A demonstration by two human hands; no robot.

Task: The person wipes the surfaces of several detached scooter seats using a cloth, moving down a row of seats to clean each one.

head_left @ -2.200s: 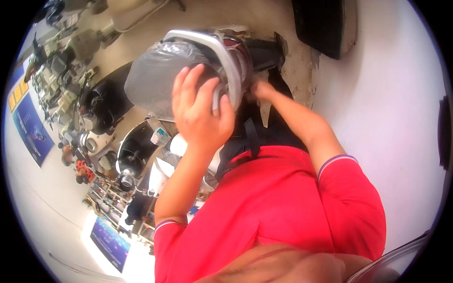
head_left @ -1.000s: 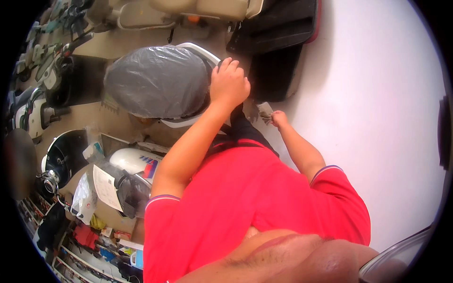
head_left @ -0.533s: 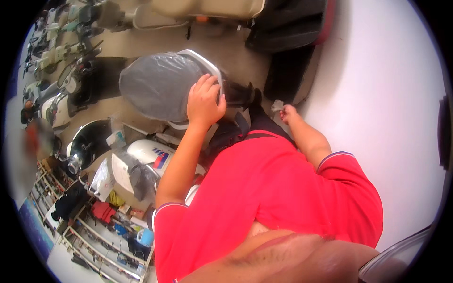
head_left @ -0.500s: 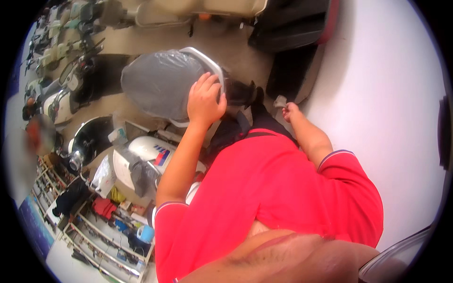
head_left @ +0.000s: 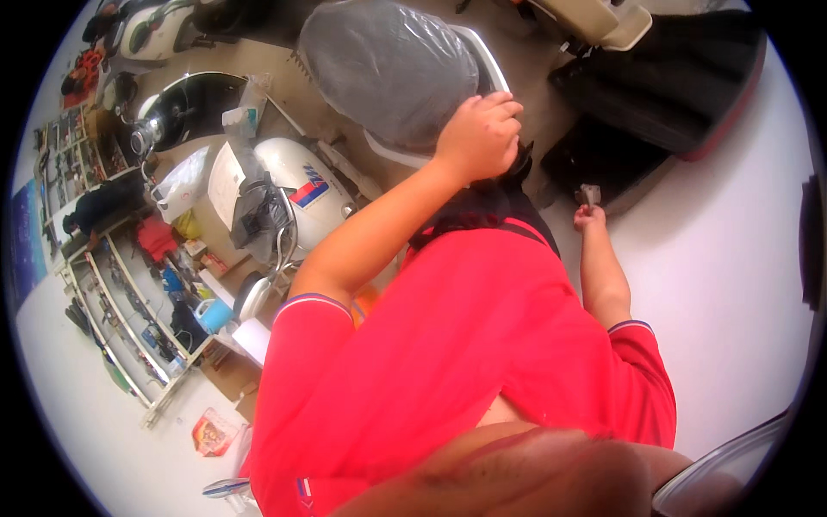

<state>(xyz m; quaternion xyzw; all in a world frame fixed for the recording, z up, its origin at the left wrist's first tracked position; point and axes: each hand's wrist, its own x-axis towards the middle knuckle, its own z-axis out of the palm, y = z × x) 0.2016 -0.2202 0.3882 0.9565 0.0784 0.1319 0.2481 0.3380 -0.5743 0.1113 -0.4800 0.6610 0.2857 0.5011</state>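
Wearing a red shirt [head_left: 431, 345] with a small red-and-blue emblem [head_left: 303, 489] near its lower edge, the person has both arms stretched forward; the left hand [head_left: 482, 138] bends its fingers over the pale rail [head_left: 487, 53] behind a plastic-wrapped seat [head_left: 388, 69], its palm hidden, so whether it is closed around the rail I cannot tell; the right hand [head_left: 590, 220], well apart from the seat, is closed, pinching a small greyish piece [head_left: 590, 195] that stands out past the fingertips; left of the seat, a white rounded body panel [head_left: 289, 164] carries slanted blue lettering above a red-and-blue block; beside it, a pale sheet [head_left: 225, 185] looks printed, too small to read; farther off, shelving [head_left: 129, 319] holds mixed goods, their labels illegible; at the far left edge hangs a blue poster [head_left: 26, 241], its writing unreadable.
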